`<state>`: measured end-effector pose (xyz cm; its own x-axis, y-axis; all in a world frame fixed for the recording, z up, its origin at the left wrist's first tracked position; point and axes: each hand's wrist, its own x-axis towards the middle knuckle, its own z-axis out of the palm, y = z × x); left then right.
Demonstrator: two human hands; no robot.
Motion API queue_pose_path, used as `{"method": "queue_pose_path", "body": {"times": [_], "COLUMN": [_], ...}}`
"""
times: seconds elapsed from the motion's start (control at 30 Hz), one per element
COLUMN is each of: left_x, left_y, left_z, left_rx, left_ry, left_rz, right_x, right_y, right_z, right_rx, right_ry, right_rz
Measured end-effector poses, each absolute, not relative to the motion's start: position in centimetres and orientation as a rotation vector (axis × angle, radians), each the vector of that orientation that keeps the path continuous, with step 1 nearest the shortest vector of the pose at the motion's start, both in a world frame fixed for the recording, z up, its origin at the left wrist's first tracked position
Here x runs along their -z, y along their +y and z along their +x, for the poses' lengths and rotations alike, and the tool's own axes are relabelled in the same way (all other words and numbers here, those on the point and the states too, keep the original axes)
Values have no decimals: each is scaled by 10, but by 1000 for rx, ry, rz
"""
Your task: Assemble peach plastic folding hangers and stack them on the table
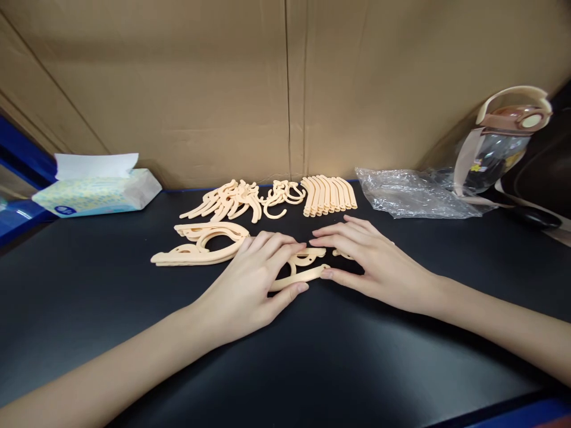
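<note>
A beige plastic folding hanger [303, 276] lies low over the black table, partly covered by my hands. My left hand [261, 276] is closed around its left part, fingers over the far side and thumb along the near side. My right hand [375, 261] has its fingers spread; the thumb tip touches the hanger's right end and the fingers reach above it. Under the right palm shows a small beige piece [342, 254], mostly hidden. Left of my hands lie folded hangers [196, 257], one partly behind my left fingers.
Along the back lie a heap of curved beige arms [227, 201], several hooks [283, 195] and a neat row of arms [329, 195]. A tissue pack [98, 190] is at left. Clear plastic bags [414, 193], a water bottle [502, 148] and a black mouse [535, 217] are at right. Cardboard [200, 89] stands behind.
</note>
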<state>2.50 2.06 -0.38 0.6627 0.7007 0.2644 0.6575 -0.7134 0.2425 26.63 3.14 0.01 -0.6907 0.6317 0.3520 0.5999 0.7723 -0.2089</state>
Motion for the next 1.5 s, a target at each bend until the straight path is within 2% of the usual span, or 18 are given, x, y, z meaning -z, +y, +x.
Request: {"method": "queue_pose_path", "body": {"times": [0.4,1.17,1.3,1.5], "left_x": [3,0,-2,-2], "left_y": [18,15,15,15], "left_z": [25,29,28,31], "left_rx": [-552,-668,-718,-718], "left_ry": [1162,932,904,849], "left_rz": [2762,2910,3030,3237], "right_x": [-9,-17,-14,-14], "right_y": [36,24,21,22], "right_z": [290,275,275,275], "right_rx": [208,-129,-275,-327], "right_ry": [-2626,-2485,-2502,-2533], "right_rz": [-1132,-1086,-1084,-1031]}}
